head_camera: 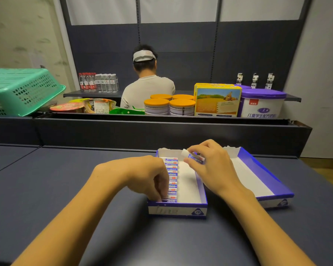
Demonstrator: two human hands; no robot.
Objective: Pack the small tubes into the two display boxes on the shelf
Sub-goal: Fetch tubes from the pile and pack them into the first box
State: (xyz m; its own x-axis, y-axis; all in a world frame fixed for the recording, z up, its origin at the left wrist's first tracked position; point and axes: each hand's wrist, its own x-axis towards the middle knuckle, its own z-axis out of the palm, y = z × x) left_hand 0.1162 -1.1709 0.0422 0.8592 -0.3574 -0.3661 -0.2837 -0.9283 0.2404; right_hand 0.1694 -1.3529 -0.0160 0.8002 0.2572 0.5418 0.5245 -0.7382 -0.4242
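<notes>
Both forearms are reaching in from the near edge across the dark shelf (65,179), which is carrying the two display boxes. On the right, the far box (257,169) is lying open and showing only its white floor. Just beside it, the near box (178,209) is holding a single row of small tubes (172,177) packed side by side along its left wall, while its right half is standing bare.

Over that row the left hand (150,175) is curling down, its fingers (160,191) pressing among the nearest tubes; whether they are pinching one I cannot tell. Above the far end of the near box the right hand (209,167) is hovering, its fingers (193,150) clamping a loose tube (195,156) around its middle.

Each tube is looking light, stiff and smooth, so probably slippery; gripping across the barrel, as the right hand is doing, seems the safest hold
</notes>
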